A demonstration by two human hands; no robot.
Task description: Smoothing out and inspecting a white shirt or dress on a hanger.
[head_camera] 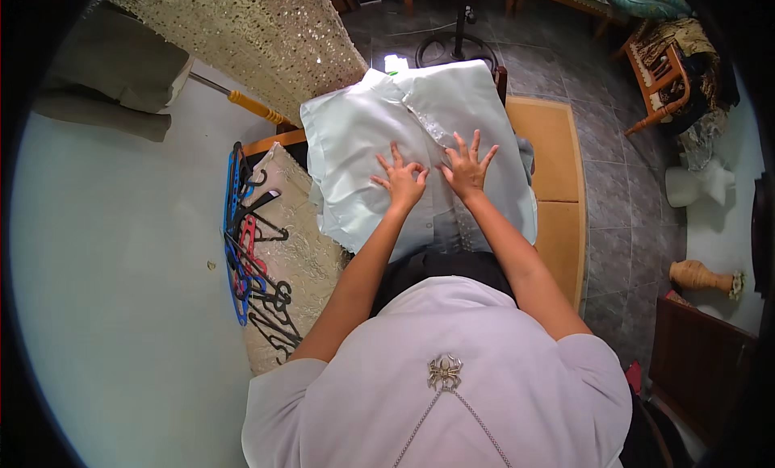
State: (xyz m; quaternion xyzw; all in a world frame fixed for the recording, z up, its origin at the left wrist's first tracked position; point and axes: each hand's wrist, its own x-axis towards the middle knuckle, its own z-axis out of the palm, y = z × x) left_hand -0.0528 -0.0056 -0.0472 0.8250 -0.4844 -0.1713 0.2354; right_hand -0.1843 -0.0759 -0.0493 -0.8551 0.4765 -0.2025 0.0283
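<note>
A pale satin shirt (345, 129) lies spread in front of me with its collar at the far end and its front partly open. Small shiny studs or buttons run along the front placket (431, 124). My left hand (404, 182) pinches at the front edge, thumb and index finger meeting in a ring while the other fingers fan out. Close by on the right, my right hand (467, 168) has its thumb and index finger at the studded placket, the rest spread above the cloth. The fingertips partly hide what they pinch.
Several plastic hangers (257, 256) lie on lace-like fabric (309, 274) to the left. Sequined cloth (260, 32) hangs at the upper left beside a turned wooden post (257, 107). A tan board (545, 159) is on the right, a fan stand (458, 41) beyond, and a wooden chair (657, 99) farther right.
</note>
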